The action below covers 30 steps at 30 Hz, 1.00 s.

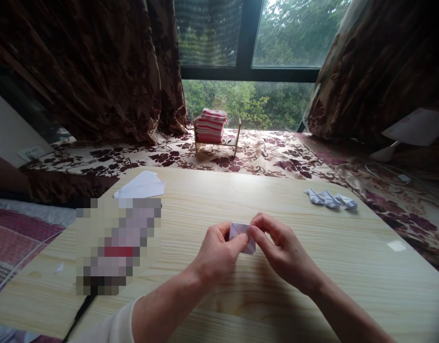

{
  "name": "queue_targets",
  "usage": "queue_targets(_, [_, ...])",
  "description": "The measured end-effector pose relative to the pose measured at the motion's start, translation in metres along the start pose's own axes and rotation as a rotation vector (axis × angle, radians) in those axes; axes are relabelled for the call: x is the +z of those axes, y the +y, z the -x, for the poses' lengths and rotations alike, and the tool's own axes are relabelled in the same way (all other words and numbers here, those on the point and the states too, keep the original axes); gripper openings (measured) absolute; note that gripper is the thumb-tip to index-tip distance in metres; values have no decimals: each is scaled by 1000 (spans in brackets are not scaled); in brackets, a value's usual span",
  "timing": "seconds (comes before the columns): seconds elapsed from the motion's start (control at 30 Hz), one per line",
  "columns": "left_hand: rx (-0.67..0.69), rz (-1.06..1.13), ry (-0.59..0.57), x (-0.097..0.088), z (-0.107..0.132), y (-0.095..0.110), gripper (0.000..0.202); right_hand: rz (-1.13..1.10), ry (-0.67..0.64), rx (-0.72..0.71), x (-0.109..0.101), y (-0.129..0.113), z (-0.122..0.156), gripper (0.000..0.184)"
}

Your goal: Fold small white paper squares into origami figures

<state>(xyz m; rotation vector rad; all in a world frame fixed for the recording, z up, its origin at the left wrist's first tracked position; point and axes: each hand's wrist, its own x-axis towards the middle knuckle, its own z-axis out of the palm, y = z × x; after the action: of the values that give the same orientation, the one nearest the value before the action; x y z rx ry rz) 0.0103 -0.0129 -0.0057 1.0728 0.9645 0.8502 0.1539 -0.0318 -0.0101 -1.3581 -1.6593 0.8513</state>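
A small square of folded white paper is held up over the middle of the wooden table. My left hand grips it from the left, thumb laid across its face and fingers behind. At its upper right edge, the thumb and forefinger of my right hand are pinched together on the paper. Part of the sheet is hidden under the left thumb, and the fingers behind it cannot be seen. Several folded white paper pieces lie in a row toward the back right of the table.
White paper sheets lie at the table's back left. Nearer is a blurred-out object with a black cable. A white scrap lies at right. Behind, a small rack holds folded pink-and-white cloths.
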Motion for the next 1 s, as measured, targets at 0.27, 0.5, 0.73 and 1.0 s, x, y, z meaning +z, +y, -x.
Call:
queue_targets(0.27, [86, -180, -13, -8, -1, -4, 17, -37, -12, 21, 1, 3, -1, 24])
queue_targets(0.5, [114, -166, -91, -8, 1, 1, 22, -22, -98, -24, -5, 6, -2, 26])
queue_targets(0.73, [8, -116, -147, -7, 2, 4, 14, 21, -137, -62, 2, 0, 6, 22])
queue_targets(1.0, [-24, -12, -123, -7, 4, 8, 14, -84, -149, 47, -3, 1, -2, 36])
